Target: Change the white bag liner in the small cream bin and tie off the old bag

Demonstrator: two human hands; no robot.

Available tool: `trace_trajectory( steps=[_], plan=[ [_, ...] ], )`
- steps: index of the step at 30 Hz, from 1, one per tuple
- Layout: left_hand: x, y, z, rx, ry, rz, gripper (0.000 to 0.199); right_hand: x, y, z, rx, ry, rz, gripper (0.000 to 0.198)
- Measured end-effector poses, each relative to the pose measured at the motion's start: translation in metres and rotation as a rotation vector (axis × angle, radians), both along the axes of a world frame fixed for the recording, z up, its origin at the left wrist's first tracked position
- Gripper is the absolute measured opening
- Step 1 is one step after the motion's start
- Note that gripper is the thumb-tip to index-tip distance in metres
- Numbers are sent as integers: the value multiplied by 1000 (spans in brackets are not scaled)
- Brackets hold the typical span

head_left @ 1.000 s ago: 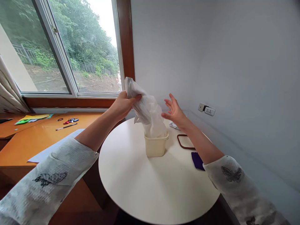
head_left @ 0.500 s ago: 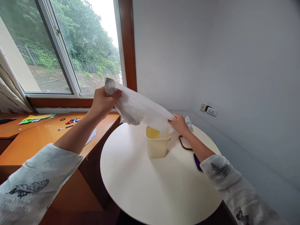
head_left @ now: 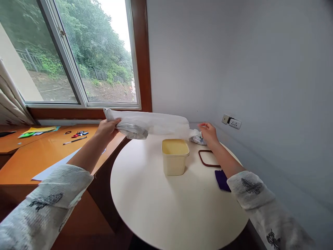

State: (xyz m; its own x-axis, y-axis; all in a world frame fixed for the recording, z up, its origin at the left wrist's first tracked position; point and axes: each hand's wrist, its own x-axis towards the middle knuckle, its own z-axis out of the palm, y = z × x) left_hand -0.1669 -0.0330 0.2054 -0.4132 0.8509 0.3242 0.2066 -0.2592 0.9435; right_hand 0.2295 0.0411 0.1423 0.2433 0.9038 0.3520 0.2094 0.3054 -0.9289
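Observation:
A thin white plastic bag (head_left: 158, 122) stretches sideways through the air above the round table. My left hand (head_left: 108, 128) is closed on its gathered left end, and a crumpled fold hangs beside the fingers. To the right, my right hand (head_left: 208, 133) is off the bag, fingers loosely apart, near a crumpled plastic bundle (head_left: 198, 139) on the table. Below the bag stands a small cream bin (head_left: 174, 166), upright, its yellowish inside showing. A brown rim ring (head_left: 206, 165) and a dark purple piece (head_left: 222, 180) lie close to my right forearm, which covers part of both.
The round white table (head_left: 166, 211) carries the bin. Along the window on the left runs an orange desk (head_left: 49, 149) with a pen (head_left: 75, 140), papers and small items. A wall socket (head_left: 235, 123) is at the right, behind the table.
My right hand has let go of the bag and moved slightly right. My left hand has come down and left, and the bag now lies nearly level, clear of the bin's opening.

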Motion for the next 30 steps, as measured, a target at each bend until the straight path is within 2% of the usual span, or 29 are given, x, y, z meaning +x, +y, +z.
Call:
trace_trajectory(
  steps=[3,8,12,15,18,21,23,26,30],
  plan=[
    [-4,7,-25,-48,-61,160,24,-2,2,-7,-43,53,69,27],
    [4,9,-91,-224,-91,322,24,-1,-2,-22,-90,96,140,29],
    [12,-1,-136,-366,-83,313,26,4,-12,-46,-131,106,170,27],
    [16,-12,-154,-464,-92,208,31,4,-23,-69,-179,114,216,28],
    [15,-23,-158,-548,-98,95,55,1,-36,-93,-244,133,306,36],
    [9,-34,-150,-621,-56,28,87,-2,-47,-113,-310,145,445,51],
    [2,-39,-142,-631,48,19,99,-3,-53,-125,-335,150,588,67],
    [-6,-42,-131,-592,279,71,110,-6,-58,-143,-327,137,773,88],
    [-3,-42,-119,-500,603,200,110,-14,-58,-162,-261,113,798,97]
  ],
)
